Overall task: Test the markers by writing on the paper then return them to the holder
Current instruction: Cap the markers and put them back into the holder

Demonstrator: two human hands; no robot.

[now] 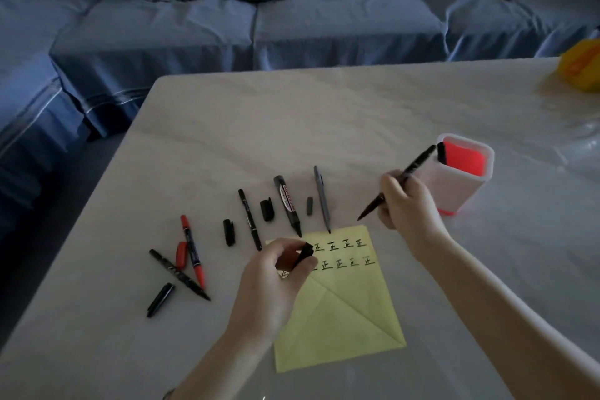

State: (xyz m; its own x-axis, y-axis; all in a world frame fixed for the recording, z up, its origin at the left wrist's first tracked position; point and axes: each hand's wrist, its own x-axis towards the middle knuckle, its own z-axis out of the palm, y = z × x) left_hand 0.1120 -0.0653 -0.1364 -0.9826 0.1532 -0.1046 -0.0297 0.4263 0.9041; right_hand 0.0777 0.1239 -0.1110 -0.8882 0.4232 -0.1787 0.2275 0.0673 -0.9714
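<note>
Markers lie uncapped in a loose row on the pale table, just beyond a yellow paper that carries two rows of black test characters. From left, a thin black marker crosses under a red marker, then come a slim black marker, a thick grey marker and a grey pen, with loose caps scattered between them. The right hand grips one more black marker around its middle, tip slanting down and left above the table, tail pointing toward the white and red holder just behind it. The left hand hovers over the paper's upper left corner, pinching a black cap between thumb and fingertips. Both forearms reach in from the bottom edge. The likely risks: the bare tip could streak the table or a hand while being capped, the left wrist could smear fresh ink beneath it, and caps could be mismatched, since several lie apart from their markers. A marker dropped uncapped into the holder would dry out.
</note>
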